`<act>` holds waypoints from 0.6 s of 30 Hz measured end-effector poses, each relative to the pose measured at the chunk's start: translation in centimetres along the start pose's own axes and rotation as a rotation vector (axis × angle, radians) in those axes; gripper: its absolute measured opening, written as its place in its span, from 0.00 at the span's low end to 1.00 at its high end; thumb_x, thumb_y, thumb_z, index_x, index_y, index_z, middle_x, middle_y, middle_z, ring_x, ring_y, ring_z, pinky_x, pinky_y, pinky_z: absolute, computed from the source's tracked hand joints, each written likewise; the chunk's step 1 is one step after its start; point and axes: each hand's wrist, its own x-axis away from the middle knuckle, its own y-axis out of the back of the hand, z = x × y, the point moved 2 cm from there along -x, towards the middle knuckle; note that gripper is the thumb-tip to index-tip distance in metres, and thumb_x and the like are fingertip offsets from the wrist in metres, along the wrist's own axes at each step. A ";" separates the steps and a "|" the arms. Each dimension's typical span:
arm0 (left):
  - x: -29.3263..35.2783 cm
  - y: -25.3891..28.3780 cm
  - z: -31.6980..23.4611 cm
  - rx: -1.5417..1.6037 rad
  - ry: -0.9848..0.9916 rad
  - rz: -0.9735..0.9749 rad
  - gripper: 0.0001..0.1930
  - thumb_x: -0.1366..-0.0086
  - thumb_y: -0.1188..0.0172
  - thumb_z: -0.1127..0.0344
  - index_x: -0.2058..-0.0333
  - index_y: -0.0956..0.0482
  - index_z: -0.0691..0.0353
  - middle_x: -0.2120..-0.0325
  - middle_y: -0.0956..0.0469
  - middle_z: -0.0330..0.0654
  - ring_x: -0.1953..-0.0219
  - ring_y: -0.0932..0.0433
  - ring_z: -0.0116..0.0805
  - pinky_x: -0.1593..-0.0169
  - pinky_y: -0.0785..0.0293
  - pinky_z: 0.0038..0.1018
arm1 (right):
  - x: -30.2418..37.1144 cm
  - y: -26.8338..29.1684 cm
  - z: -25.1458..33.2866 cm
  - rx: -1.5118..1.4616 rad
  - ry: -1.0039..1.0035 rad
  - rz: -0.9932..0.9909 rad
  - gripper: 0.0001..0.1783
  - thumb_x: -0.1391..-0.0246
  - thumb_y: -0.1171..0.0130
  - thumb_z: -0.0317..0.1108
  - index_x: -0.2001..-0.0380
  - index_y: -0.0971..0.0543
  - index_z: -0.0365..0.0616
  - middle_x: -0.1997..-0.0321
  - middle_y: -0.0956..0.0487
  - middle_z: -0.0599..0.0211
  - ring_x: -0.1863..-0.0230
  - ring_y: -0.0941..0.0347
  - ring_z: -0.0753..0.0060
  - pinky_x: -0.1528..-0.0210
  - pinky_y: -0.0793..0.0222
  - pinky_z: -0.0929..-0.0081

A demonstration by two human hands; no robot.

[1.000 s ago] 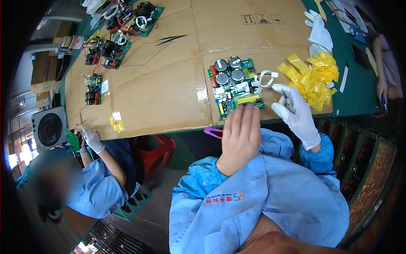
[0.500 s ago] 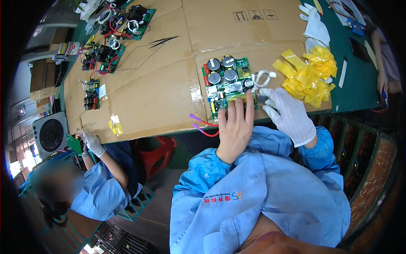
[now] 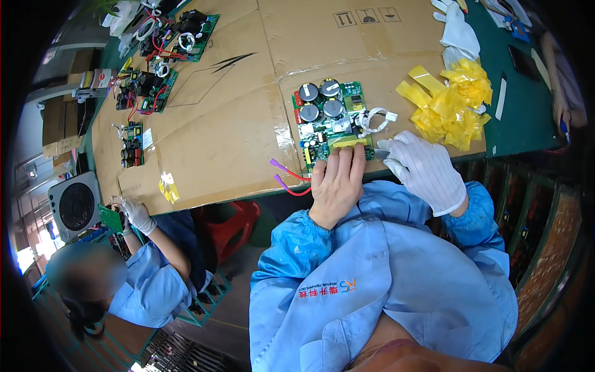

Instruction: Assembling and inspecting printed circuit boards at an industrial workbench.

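A green circuit board (image 3: 343,127) lies near the front edge of the cardboard-covered table, with several black round capacitors at its far side and a looped white cable at its right. Yellow tape (image 3: 348,142) crosses its near part. My bare left hand (image 3: 338,186) has bent fingers held together over the board's near edge, their tips at the tape; the thumb is hidden. Right of the board, my white-gloved right hand (image 3: 427,168) is closed, with a small greyish thing at its fingertips that I cannot make out. Two red wires (image 3: 291,180) with purple ends stick out left of my left hand.
Crumpled yellow tape strips (image 3: 449,111) lie to the right, with a white glove (image 3: 460,34) beyond. Other circuit boards (image 3: 149,87) stand along the table's left side. A co-worker (image 3: 152,273) sits at the left, holding a green board. A red stool (image 3: 232,229) is under the table.
My left hand has drawn back toward me, its fingers now more bent and uncovering more of the yellow tape. My right hand has shifted slightly nearer to me.
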 end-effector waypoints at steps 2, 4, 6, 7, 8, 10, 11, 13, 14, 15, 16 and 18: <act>0.2 -0.2 0.1 -0.002 -0.007 -0.016 0.19 0.41 0.36 0.61 0.50 0.22 0.54 0.62 0.24 0.31 0.61 0.26 0.29 0.52 0.42 0.33 | 0.0 0.1 0.1 0.033 0.013 0.006 0.16 0.42 0.40 0.37 0.50 0.23 0.48 0.62 0.23 0.63 0.62 0.23 0.56 0.67 0.28 0.62; 0.3 -0.3 0.1 -0.004 -0.013 -0.033 0.18 0.43 0.37 0.63 0.52 0.21 0.52 0.64 0.25 0.31 0.63 0.26 0.29 0.53 0.42 0.33 | 0.0 0.2 0.2 0.040 0.009 0.037 0.18 0.40 0.42 0.40 0.47 0.24 0.50 0.62 0.23 0.63 0.63 0.22 0.56 0.68 0.29 0.61; 0.3 -0.2 0.2 -0.012 -0.075 -0.073 0.24 0.51 0.42 0.63 0.52 0.23 0.51 0.64 0.27 0.35 0.62 0.28 0.30 0.54 0.41 0.31 | 0.0 0.0 0.2 0.029 0.042 -0.004 0.19 0.39 0.43 0.41 0.45 0.25 0.51 0.62 0.22 0.63 0.66 0.22 0.58 0.69 0.29 0.61; 0.4 -0.3 0.3 -0.012 -0.075 -0.072 0.24 0.51 0.42 0.63 0.52 0.23 0.51 0.64 0.27 0.35 0.62 0.28 0.30 0.54 0.41 0.31 | 0.0 -0.1 0.2 0.017 0.077 -0.044 0.21 0.38 0.43 0.41 0.43 0.26 0.52 0.62 0.21 0.63 0.69 0.22 0.60 0.71 0.29 0.62; 0.5 -0.5 0.3 -0.016 -0.092 -0.096 0.22 0.51 0.43 0.63 0.53 0.23 0.50 0.65 0.27 0.34 0.63 0.28 0.29 0.55 0.41 0.31 | -0.1 0.0 0.3 0.017 0.076 -0.044 0.21 0.38 0.43 0.41 0.43 0.26 0.52 0.62 0.21 0.63 0.69 0.22 0.60 0.71 0.29 0.62; 0.6 -0.6 0.4 -0.019 -0.110 -0.119 0.21 0.51 0.43 0.63 0.54 0.23 0.49 0.66 0.28 0.34 0.64 0.28 0.29 0.55 0.41 0.31 | -0.3 0.2 0.3 0.019 0.059 0.075 0.21 0.37 0.44 0.42 0.42 0.27 0.53 0.64 0.20 0.61 0.72 0.22 0.57 0.71 0.29 0.60; 0.6 -0.6 0.4 -0.019 -0.121 -0.123 0.21 0.51 0.43 0.63 0.55 0.23 0.49 0.66 0.27 0.34 0.64 0.28 0.29 0.55 0.41 0.31 | -0.4 0.1 0.1 0.020 0.056 0.074 0.21 0.37 0.44 0.42 0.42 0.27 0.53 0.64 0.20 0.61 0.72 0.22 0.57 0.71 0.29 0.60; 0.7 -0.6 0.4 -0.019 -0.132 -0.127 0.20 0.51 0.43 0.63 0.56 0.22 0.49 0.66 0.27 0.34 0.65 0.28 0.29 0.55 0.41 0.31 | -0.5 -0.1 -0.2 0.021 0.078 0.089 0.21 0.37 0.44 0.41 0.42 0.27 0.54 0.67 0.20 0.60 0.73 0.22 0.54 0.72 0.29 0.58; 0.7 -0.6 0.5 -0.021 -0.132 -0.128 0.20 0.51 0.43 0.62 0.56 0.22 0.49 0.67 0.28 0.34 0.65 0.28 0.29 0.55 0.41 0.31 | -0.6 0.0 -0.1 0.020 0.078 0.089 0.21 0.37 0.44 0.41 0.42 0.27 0.54 0.67 0.20 0.60 0.73 0.22 0.54 0.72 0.29 0.58; 0.7 -0.6 0.5 -0.022 -0.132 -0.128 0.20 0.50 0.43 0.62 0.56 0.22 0.49 0.67 0.28 0.34 0.65 0.29 0.29 0.55 0.41 0.31 | -0.6 0.1 -0.1 0.036 0.075 0.120 0.22 0.37 0.44 0.41 0.41 0.28 0.54 0.67 0.20 0.60 0.73 0.23 0.53 0.72 0.29 0.57; 0.7 -0.6 0.5 -0.022 -0.132 -0.128 0.20 0.50 0.43 0.62 0.56 0.22 0.49 0.67 0.28 0.34 0.65 0.29 0.29 0.55 0.41 0.31 | -0.6 0.2 -0.1 0.052 0.073 0.151 0.22 0.37 0.44 0.41 0.41 0.28 0.55 0.67 0.20 0.59 0.73 0.23 0.52 0.72 0.29 0.56; 0.6 -0.4 0.5 -0.040 -0.138 -0.115 0.18 0.48 0.43 0.64 0.55 0.23 0.49 0.65 0.26 0.34 0.64 0.27 0.29 0.56 0.41 0.30 | -0.9 0.2 -0.1 0.038 0.062 0.173 0.23 0.37 0.44 0.41 0.39 0.29 0.55 0.68 0.20 0.58 0.73 0.23 0.51 0.73 0.29 0.55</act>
